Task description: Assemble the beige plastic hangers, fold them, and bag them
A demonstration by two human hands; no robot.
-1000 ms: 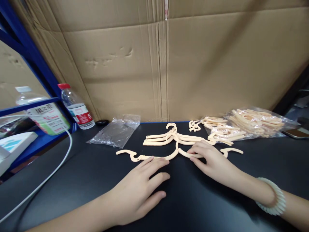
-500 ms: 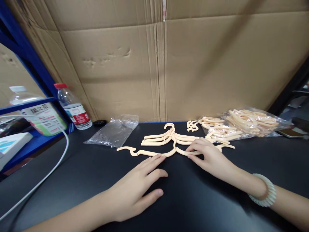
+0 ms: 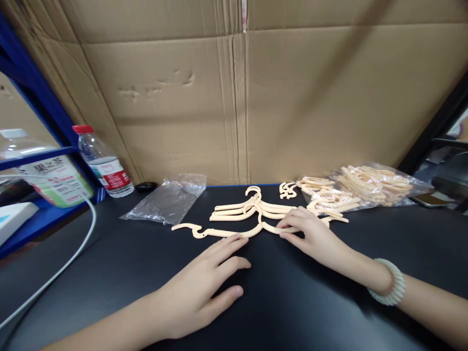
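Note:
A cream plastic folding hanger (image 3: 223,233) lies unfolded on the black table, its arms stretched to both sides. My left hand (image 3: 204,287) rests with fingers extended, their tips touching the hanger's left arm; the thumb stands apart. Around the right arm, the thumb and fingers of my right hand (image 3: 310,234) are closed in a pinch, hiding part of it. Just behind lie several stacked cream hangers (image 3: 230,211), overlapping one another, with hooks pointing away from me. The front hanger's hook reaches into that stack.
Small cream hook pieces (image 3: 288,190) lie behind my right hand. Clear bags of cream hanger parts (image 3: 376,184) are at the back right, beside a phone (image 3: 431,200). An empty plastic bag (image 3: 166,199), a red-capped bottle (image 3: 109,168) and a white cable (image 3: 78,251) occupy the left. Cardboard (image 3: 175,112) stands behind.
The whole view has shifted slightly, so everything appears a little further left. Both hands keep their places on the hanger.

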